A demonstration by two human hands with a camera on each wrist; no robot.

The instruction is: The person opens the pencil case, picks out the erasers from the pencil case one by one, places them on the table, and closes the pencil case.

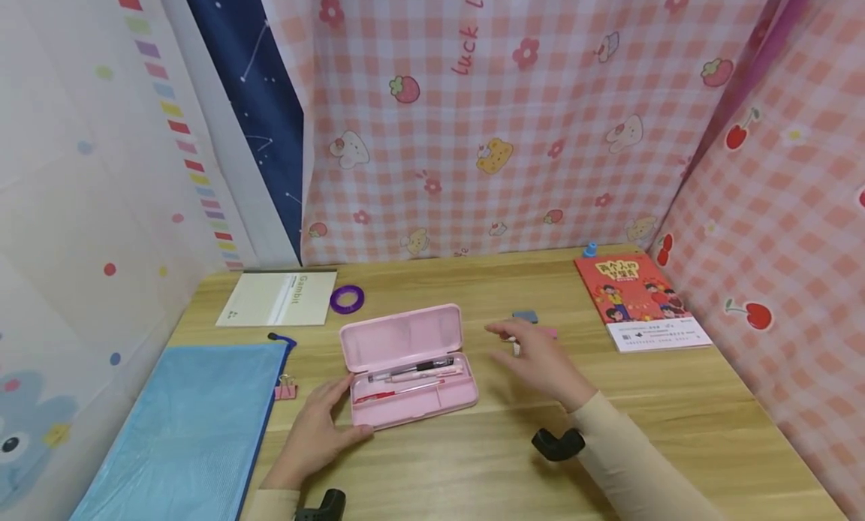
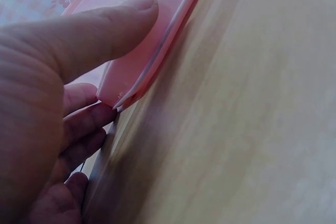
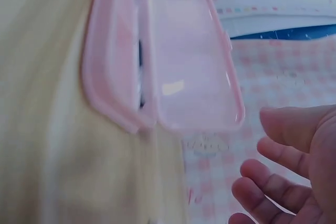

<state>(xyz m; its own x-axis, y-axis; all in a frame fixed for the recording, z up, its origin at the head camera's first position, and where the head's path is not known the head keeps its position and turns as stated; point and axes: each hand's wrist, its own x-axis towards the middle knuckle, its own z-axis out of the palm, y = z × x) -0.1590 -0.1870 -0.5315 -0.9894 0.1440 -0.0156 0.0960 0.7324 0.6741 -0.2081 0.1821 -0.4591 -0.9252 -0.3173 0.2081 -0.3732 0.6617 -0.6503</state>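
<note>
An open pink pencil case (image 1: 405,363) lies in the middle of the wooden desk (image 1: 473,461), its lid tilted back. Inside it are a black pen (image 1: 412,369) and a red pen (image 1: 399,392). My left hand (image 1: 348,408) grips the case's near left corner; in the left wrist view the thumb (image 2: 105,30) presses on the pink case (image 2: 157,35) and the fingers curl at its corner. My right hand (image 1: 513,344) hovers just right of the case, fingers spread and holding nothing. The right wrist view shows the case (image 3: 178,61) beyond the open right hand (image 3: 262,145).
A grey eraser (image 1: 525,316) and a small pink item (image 1: 549,332) lie under the right hand's far side. A red book (image 1: 638,299) sits at the right, a notebook (image 1: 278,299) and purple ring (image 1: 347,299) at the back left, a blue mesh pouch (image 1: 189,423) and pink binder clip (image 1: 285,389) at the left.
</note>
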